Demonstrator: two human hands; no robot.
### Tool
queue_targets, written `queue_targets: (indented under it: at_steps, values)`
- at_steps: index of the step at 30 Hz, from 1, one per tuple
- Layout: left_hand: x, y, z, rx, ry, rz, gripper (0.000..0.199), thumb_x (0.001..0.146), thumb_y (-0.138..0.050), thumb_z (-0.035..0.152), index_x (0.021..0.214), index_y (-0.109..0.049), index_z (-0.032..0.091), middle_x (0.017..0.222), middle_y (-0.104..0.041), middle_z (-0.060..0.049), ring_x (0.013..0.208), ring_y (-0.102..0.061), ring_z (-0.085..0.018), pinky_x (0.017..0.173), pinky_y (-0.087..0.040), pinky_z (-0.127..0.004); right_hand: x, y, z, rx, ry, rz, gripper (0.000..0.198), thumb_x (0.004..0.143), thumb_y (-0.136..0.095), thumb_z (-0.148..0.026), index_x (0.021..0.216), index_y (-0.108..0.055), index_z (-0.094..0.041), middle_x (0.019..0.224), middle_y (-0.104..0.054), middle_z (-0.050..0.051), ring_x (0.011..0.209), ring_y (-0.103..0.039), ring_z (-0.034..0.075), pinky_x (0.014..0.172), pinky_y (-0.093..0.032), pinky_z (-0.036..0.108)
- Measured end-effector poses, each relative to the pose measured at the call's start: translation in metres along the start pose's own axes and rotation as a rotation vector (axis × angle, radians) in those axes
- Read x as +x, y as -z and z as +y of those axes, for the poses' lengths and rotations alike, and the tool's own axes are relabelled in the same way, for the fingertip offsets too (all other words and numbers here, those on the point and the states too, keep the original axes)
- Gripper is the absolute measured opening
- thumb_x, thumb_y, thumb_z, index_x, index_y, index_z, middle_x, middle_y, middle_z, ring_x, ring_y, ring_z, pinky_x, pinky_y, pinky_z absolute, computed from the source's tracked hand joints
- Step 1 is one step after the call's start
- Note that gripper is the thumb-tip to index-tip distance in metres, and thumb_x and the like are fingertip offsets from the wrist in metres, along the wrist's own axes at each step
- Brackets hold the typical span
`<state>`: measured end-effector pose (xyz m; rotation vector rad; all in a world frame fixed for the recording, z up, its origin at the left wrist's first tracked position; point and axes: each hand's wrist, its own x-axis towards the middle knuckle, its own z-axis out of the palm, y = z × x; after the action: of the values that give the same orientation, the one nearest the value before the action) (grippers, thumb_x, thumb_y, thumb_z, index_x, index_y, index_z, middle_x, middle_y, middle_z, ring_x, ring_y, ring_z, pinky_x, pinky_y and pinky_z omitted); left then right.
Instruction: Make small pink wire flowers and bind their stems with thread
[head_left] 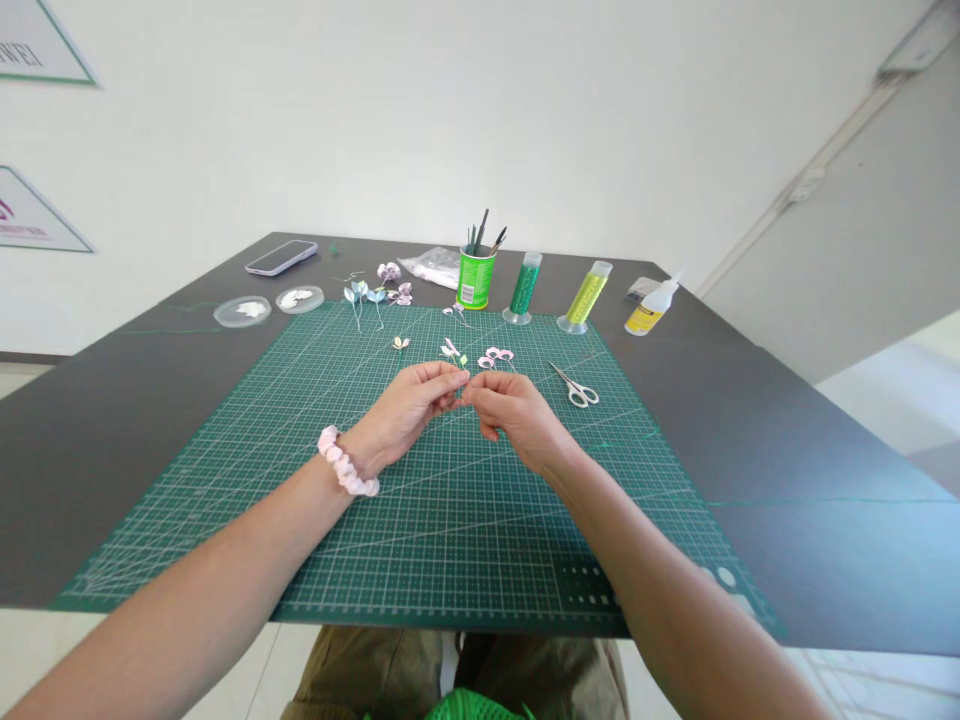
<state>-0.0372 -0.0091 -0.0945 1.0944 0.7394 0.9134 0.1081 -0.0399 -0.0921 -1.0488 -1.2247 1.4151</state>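
Observation:
My left hand [424, 395], with a pink scrunchie [347, 462] on its wrist, pinches thumb against fingers. A small yellow-green leaf [463, 360] rises just above those fingertips, its stem seemingly between them. My right hand [514, 408] is closed in a pinch right beside the left fingertips; whatever it grips is too small to make out. Just beyond the hands on the green cutting mat [420, 540] lie pink wired petals [495, 356], a white-pink petal piece [450, 348] and a cream flower [401, 343]. White-handled scissors [577, 386] rest to the right.
Blue flowers [361, 293] and purple flowers [390, 271] lie at the mat's back left, near two shallow dishes [241, 312] and a phone [282, 257]. Behind stand a green tool can [476, 277], a green thread spool [525, 288], a yellow-green spool [587, 298] and a glue bottle [651, 306].

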Motion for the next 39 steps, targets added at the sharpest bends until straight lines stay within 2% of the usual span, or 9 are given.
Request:
queue_targets:
  at_steps: [11,29,39]
  values:
    - [-0.0006,-0.0001,0.0003,0.01,-0.005,0.022,0.03,0.066,-0.078,0.033,0.055,-0.056,0.016,0.054,-0.047,0.004,0.057,-0.039,-0.01,0.063,-0.033,-0.028,0.0007,-0.0005,0.0009,-0.003,-0.021,0.012,0.015,0.066,-0.066,-0.03,0.059,-0.061,-0.018,0.043,-0.032,-0.011,0.039,-0.027,0.005,0.036,-0.029,0.02]
    - [-0.0015,-0.0001,0.0027,-0.099,0.04,-0.019,0.032,0.065,-0.081,0.029,0.051,-0.055,0.016,0.053,-0.047,0.004,0.057,-0.041,-0.009,0.063,-0.037,-0.026,0.0,0.001,0.0018,0.034,-0.017,-0.025,0.019,0.068,-0.07,-0.033,0.059,-0.062,-0.018,0.042,-0.034,-0.011,0.04,-0.025,0.006,0.038,-0.028,0.021]
    - [-0.0011,0.0008,0.0024,-0.138,0.064,-0.069,0.029,0.07,-0.078,0.026,0.054,-0.056,0.015,0.055,-0.048,0.004,0.059,-0.044,-0.008,0.062,-0.038,-0.025,0.0001,0.0026,0.0023,0.111,-0.012,-0.078,0.024,0.069,-0.073,-0.034,0.058,-0.059,-0.018,0.044,-0.034,-0.01,0.041,-0.024,0.006,0.038,-0.028,0.02]
